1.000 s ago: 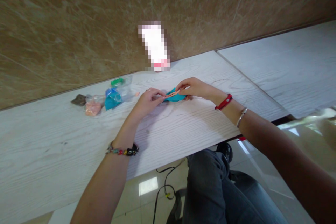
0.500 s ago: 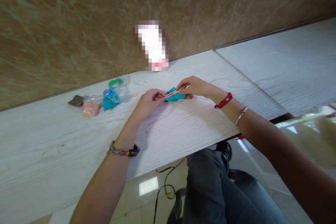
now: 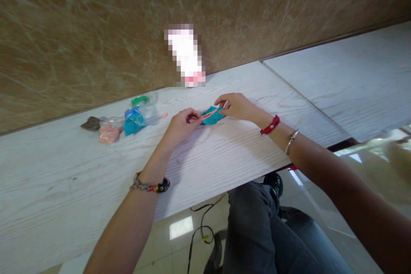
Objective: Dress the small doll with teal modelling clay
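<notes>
A flattened teal piece of what looks like modelling clay (image 3: 212,119) lies on the white wood-grain table. Along it runs a thin peach clay strip (image 3: 209,114). My left hand (image 3: 183,123) pinches the strip's left end between thumb and fingertips, at the teal piece's left edge. Over the right end is my right hand (image 3: 236,106), its index finger and thumb apart; the thumb is close to the teal edge, and whether it touches cannot be made out. The undersides of both hands are hidden.
Left of my hands lie clear bags of clay: blue (image 3: 134,122), peach (image 3: 109,132), green (image 3: 139,100) and a dark brown one (image 3: 91,123). A small peach bit (image 3: 165,115) sits nearby. A blurred-out bright upright object (image 3: 188,55) leans against the brown marbled wall (image 3: 96,30).
My right hand's fingers have parted from the strip and teal piece's right end, uncovering more of it. My left hand keeps its pinch. The view has shifted slightly.
</notes>
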`<state>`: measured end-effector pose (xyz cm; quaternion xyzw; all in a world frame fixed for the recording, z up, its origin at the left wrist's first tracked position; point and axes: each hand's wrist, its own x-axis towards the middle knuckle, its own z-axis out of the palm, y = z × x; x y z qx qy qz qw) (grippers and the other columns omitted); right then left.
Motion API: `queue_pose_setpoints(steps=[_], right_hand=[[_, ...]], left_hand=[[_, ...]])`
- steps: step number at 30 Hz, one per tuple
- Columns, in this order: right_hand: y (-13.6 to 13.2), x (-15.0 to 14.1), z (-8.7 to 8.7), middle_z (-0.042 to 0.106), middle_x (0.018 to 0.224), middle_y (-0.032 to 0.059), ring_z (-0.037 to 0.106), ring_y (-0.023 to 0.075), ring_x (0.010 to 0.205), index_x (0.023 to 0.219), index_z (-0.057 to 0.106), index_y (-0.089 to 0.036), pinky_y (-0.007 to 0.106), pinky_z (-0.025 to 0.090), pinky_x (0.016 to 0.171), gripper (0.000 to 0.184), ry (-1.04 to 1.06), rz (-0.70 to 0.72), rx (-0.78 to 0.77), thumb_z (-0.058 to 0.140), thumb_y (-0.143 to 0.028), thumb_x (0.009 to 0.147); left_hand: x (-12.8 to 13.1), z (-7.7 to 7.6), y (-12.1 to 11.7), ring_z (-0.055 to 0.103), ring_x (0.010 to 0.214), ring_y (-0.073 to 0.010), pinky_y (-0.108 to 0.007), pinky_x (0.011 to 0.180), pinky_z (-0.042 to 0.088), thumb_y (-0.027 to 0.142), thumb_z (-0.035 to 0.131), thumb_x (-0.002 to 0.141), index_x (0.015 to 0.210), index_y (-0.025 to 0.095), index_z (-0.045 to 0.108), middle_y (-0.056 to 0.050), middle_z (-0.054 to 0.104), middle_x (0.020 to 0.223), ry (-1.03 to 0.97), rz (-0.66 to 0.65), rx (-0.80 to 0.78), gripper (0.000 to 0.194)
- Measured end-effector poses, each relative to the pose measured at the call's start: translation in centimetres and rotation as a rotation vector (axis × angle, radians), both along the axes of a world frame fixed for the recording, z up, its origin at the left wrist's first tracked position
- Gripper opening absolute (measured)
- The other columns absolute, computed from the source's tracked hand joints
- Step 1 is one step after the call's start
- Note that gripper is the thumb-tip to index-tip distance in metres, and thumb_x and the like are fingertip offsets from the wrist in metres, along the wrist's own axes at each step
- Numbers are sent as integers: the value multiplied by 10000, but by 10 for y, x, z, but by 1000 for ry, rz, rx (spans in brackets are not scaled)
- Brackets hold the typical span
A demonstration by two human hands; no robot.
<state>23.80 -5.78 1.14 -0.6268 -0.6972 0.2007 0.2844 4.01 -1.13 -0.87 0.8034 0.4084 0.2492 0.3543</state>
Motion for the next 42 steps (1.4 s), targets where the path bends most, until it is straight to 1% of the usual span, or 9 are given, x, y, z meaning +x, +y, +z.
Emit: queue_pose_setpoints(steps=[7,10,12,16,19,24,33,38,42], right_hand=[[5,6,-6,656,795,36,571,118,667,918,671,-138,244,434,654,231,-15,-36,8,591,-103,704],[5,10,-6,642,828,49,548,122,679,931,673,-134,265,427,682,235,-61,-42,75,591,-104,713],[3,10,-4,624,882,62,536,132,731,937,678,-143,278,416,714,221,-104,42,181,580,-120,740],[-4,0,-5,583,1004,81,492,166,910,943,688,-192,297,381,773,220,-258,372,341,509,-139,827],[-7,-8,-10,584,1034,88,468,181,935,1024,660,-216,307,354,748,256,-428,468,372,465,-159,869],[-8,-12,-15,602,1048,73,453,185,949,1073,620,-233,299,306,715,253,-595,471,414,449,-195,892],[-9,-16,-17,593,1089,82,458,186,949,1075,609,-210,311,301,715,257,-659,470,422,429,-169,895],[-5,-13,-17,605,1049,85,484,186,943,1064,625,-201,318,341,745,275,-523,449,406,424,-152,882],[2,-1,-11,612,988,85,513,168,918,1000,652,-161,303,387,776,289,-236,290,411,416,-107,843]], left_hand=[[1,2,-2,507,601,-120,-250,595,398,260,598,685,707,164,547,4,576,665,10,21,-5,111],[1,1,-2,509,610,-124,-253,606,400,260,596,688,718,165,551,7,570,657,7,21,0,110],[1,0,-2,512,616,-126,-255,616,404,262,596,687,725,167,551,10,565,652,-2,18,-3,112],[0,-3,0,513,612,-127,-262,627,413,262,593,676,732,168,545,13,561,649,-7,13,-15,119],[-1,-3,1,512,607,-129,-269,630,418,270,586,675,743,166,548,9,565,663,-4,6,-21,129],[-1,-1,1,516,620,-129,-272,645,421,260,578,667,747,167,555,4,582,692,-11,-8,-9,125],[0,0,-1,529,616,-132,-272,639,433,233,572,661,737,170,555,9,582,666,5,3,-9,100],[0,-2,0,523,610,-131,-267,624,424,245,576,668,738,168,558,5,581,678,3,6,5,105],[2,-2,-1,522,611,-130,-257,619,417,227,581,667,714,170,551,13,571,652,-3,16,5,80]])
